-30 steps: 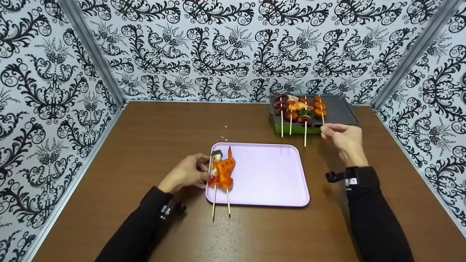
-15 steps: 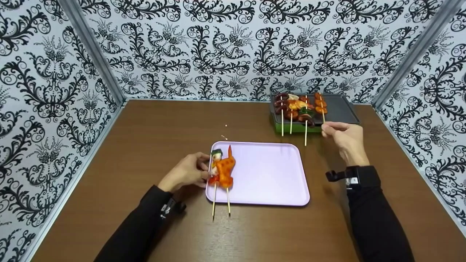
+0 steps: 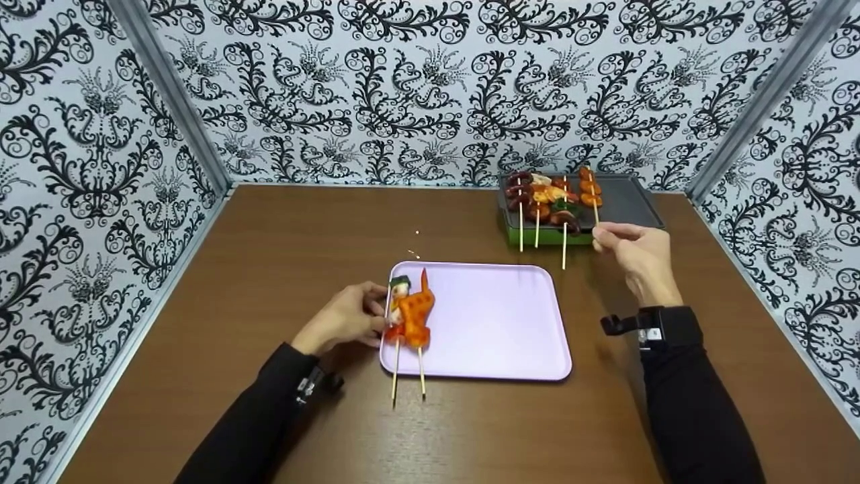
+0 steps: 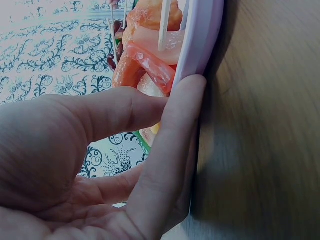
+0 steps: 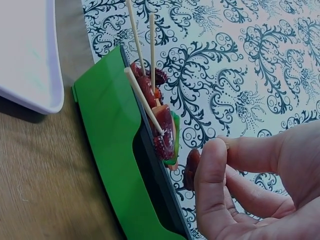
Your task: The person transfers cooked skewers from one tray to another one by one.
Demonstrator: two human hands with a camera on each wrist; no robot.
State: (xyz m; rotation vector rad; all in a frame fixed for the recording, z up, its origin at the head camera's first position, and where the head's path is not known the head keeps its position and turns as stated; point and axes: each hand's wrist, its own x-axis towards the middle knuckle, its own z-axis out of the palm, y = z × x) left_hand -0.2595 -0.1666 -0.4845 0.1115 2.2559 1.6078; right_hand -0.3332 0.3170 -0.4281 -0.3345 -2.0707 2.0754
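This looks like a small booth (image 3: 416, 101), perhaps in a lab or studio. Panels (image 3: 87, 148) with black scrollwork on white enclose the far, left and right sides, joined by grey posts (image 3: 168, 87) at the far corners, and a brown wood-grain tabletop (image 3: 302, 232) fits between them. Black straps (image 3: 680, 326) with small devices (image 3: 650, 335) sit over both sleeves (image 3: 699, 410). The griddle (image 3: 625, 202) with skewers (image 3: 521, 195), at the far right, adds a kitchen note.

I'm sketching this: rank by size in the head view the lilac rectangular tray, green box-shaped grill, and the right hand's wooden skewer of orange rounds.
Tray: largest
Grill: farther back, so true size unsure
Skewer: smallest
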